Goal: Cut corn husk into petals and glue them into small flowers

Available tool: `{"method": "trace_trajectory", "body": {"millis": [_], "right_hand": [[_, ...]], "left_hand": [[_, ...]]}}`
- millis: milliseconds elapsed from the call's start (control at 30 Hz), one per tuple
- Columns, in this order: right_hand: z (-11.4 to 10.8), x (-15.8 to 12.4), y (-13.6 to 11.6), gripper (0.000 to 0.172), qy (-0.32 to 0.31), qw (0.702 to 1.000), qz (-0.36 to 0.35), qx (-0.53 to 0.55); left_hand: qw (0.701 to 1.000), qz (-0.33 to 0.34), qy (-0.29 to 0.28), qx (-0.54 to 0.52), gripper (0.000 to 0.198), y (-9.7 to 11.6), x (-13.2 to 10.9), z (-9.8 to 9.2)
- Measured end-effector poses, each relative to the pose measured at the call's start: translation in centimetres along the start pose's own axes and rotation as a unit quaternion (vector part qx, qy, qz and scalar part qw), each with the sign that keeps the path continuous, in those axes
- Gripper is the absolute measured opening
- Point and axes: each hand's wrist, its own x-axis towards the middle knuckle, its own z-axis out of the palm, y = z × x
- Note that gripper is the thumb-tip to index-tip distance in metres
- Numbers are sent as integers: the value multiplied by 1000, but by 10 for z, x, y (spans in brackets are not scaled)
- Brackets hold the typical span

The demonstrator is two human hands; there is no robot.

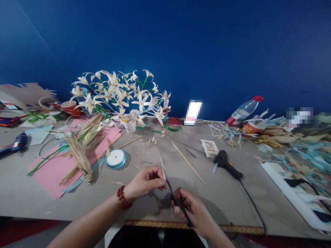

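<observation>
My left hand point(145, 182), with a red bead bracelet on its wrist, pinches a thin pale strip point(161, 159) that looks like dried husk. Closed round a pair of black scissors point(177, 203) is my right hand point(192, 208). The blades point away from me and reach the strip beside my left fingertips. Whether they touch it, I cannot tell. A wooden stick point(188, 162) lies just beyond my hands, and a roll of blue ribbon point(116, 158) lies to the left.
White husk flowers point(116, 91) on green stems stand in cups at the back. Husks point(79, 158) lie on pink paper point(46, 179) at left. A black glue gun point(227, 165) with its cable, a tilted bottle point(244, 112) and a white power strip point(292, 198) are at right.
</observation>
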Motion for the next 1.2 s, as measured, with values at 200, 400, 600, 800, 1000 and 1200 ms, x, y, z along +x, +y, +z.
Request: {"method": "trace_trajectory", "body": {"millis": [200, 400, 600, 800, 1000, 1200], "right_hand": [[2, 1, -3, 45, -5, 999, 10, 34], [1, 1, -4, 44, -13, 999, 7, 39], [1, 3, -3, 47, -7, 999, 10, 40], [1, 3, 1, 48, -6, 999, 7, 32], [-1, 2, -1, 46, -12, 999, 1, 31], [-2, 2, 1, 40, -9, 1000, -1, 24]], "left_hand": [[1000, 6, -5, 6, 25, -4, 0, -5], [1000, 5, -9, 12, 23, -4, 0, -5], [1000, -5, -8, 8, 22, -4, 0, -5], [1000, -13, -3, -1, 25, -2, -1, -4], [1000, -17, -10, -6, 28, -1, 0, -3], [1000, -9, -25, 1, 26, -5, 1, -5]]}}
